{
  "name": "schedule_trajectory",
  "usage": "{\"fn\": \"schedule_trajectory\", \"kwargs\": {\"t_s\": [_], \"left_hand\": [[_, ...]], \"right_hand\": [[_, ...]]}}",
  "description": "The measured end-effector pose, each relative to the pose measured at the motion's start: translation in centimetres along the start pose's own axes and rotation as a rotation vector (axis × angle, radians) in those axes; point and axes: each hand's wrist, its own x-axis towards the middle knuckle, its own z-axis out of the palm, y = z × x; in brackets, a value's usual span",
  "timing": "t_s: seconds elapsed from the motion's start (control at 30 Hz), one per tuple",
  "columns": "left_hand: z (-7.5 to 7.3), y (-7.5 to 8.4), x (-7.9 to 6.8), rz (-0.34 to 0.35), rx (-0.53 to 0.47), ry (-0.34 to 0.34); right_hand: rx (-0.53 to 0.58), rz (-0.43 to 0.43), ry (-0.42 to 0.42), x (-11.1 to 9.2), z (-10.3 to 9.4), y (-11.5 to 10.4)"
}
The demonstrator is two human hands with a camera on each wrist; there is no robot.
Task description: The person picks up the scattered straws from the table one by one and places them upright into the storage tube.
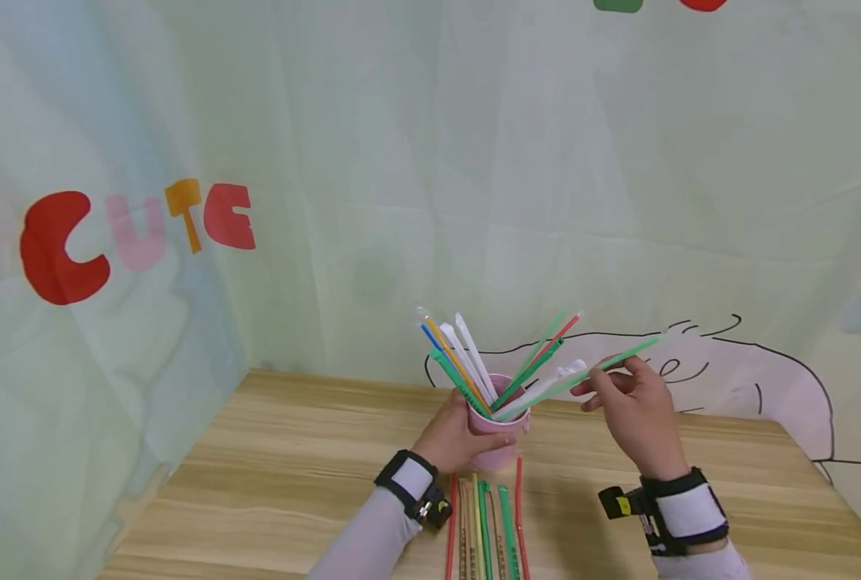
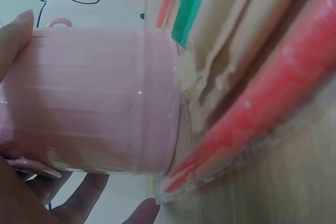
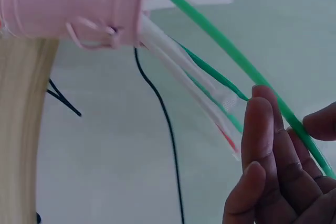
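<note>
A small pink bucket [image 1: 495, 459] stands at the back of the table, with my left hand [image 1: 453, 435] gripping it around its side. In it lean several straws: white-wrapped ones [image 1: 475, 354], an orange one, a blue one, green ones and a red one. My right hand [image 1: 636, 411], right of the bucket, pinches a light green straw [image 3: 220, 40] between thumb and fingers. That straw slants, its lower end at the bucket's mouth. In the left wrist view the bucket fills the left half, with fingers at its sides. A loop handle [image 3: 89, 32] hangs at the rim.
In front of the bucket several straws lie in a row on the wooden table [image 1: 314, 451]: red ones [image 1: 520, 515] at both sides, brown paper-wrapped ones [image 1: 463, 532] and green ones [image 1: 510, 532] between. A printed cloth backdrop [image 1: 401, 161] hangs behind the table.
</note>
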Motion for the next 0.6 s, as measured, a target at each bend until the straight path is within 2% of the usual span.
{"fn": "schedule_trajectory", "kwargs": {"t_s": [0.2, 0.33, 0.6], "left_hand": [[-0.1, 0.1, -0.2, -0.026, -0.029, 0.0], [-0.1, 0.4, -0.3, -0.001, -0.037, -0.006], [-0.4, 3.4, -1.5, 0.023, -0.091, -0.022]], "right_hand": [[-0.035, -0.009, -0.046, 0.1, 3.0, 0.8], [-0.032, -0.02, -0.028, 0.1, 4.6, 1.2], [0.044, 0.066, 0.021, -0.5, 5.4, 2.1]]}}
